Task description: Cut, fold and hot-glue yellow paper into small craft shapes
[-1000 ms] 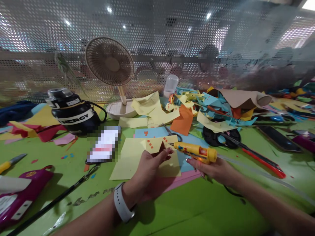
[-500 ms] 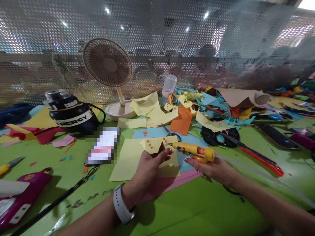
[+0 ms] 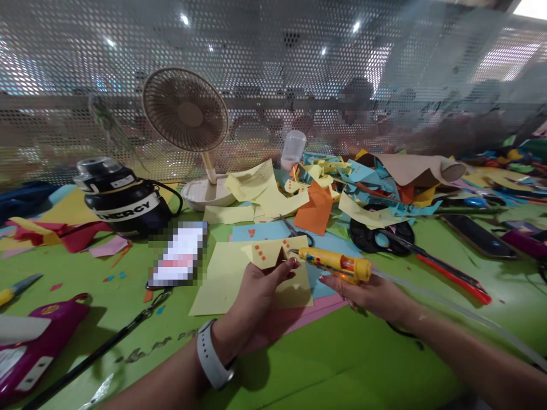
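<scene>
My left hand [image 3: 267, 285] pinches a small piece of yellow paper [image 3: 265, 254] dotted with little orange squares. Beneath it lies a larger yellow sheet [image 3: 213, 285], with blue paper [image 3: 329, 282] and pink paper [image 3: 299, 319] under that. In my right hand [image 3: 371, 296] is a yellow glue gun [image 3: 335, 263], its nozzle pointing left at the right edge of the dotted piece. Whether the nozzle touches the paper I cannot tell. A clear glue stick [image 3: 427, 296] trails out of the gun's rear. Scissors [image 3: 294, 229] lie just behind the sheets.
A phone [image 3: 179, 256], a black jug [image 3: 128, 199] and a fan [image 3: 186, 111] stand or lie to the left and back. Paper scraps [image 3: 316, 208] heap up behind. To the right are a black tape roll [image 3: 359, 236], a red-and-black cutter [image 3: 453, 276] and a dark phone [image 3: 478, 236].
Almost nothing differs. The view has shifted very slightly, and both hands keep the same hold on the paper and the glue gun.
</scene>
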